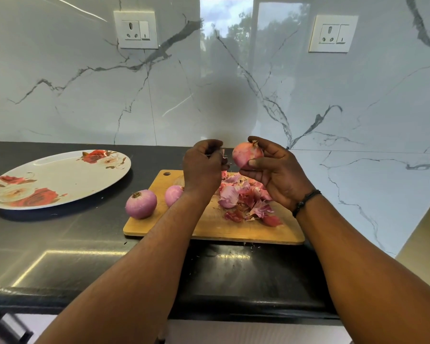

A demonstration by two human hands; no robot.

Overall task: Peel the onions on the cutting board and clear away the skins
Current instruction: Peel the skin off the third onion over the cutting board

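Our right hand (pixel 271 170) grips the onion (pixel 246 155) above the cutting board (pixel 209 232); our left hand (pixel 204 167) pinches a skin scrap (pixel 224 154). Loose skins (pixel 246 202) could scatter onto the counter near the board's right edge.

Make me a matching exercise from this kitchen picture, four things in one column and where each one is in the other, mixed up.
Things:
1. plate
2. skins
3. held onion
4. sockets

Places:
A. on the marble wall
B. in the right hand, above the board
C. on the dark counter, left of the board
D. piled on the board

Pairs: 1-C, 2-D, 3-B, 4-A
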